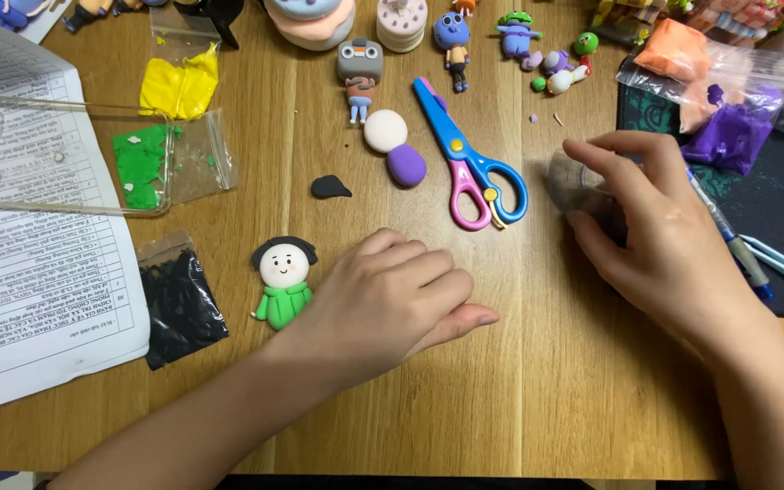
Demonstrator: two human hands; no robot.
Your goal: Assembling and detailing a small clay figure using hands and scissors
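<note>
Wooden tabletop (546, 390) fills the view. At far left we see a printed paper sheet (29, 299). Our right hand (673, 245), at right, curls its fingers (610, 154) around a small clear, roundish object (578, 181), its kind unclear. Our left hand (392, 299) rests palm-down near centre, fingers together, holding nothing that we can see. Blue-and-pink scissors (469, 163) lie beyond it. Just left of the left hand lies a clay figure (283, 281), green-bodied and black-haired. Farther off sit a purple clay ball (406, 166) and black clay scrap (329, 187).
</note>
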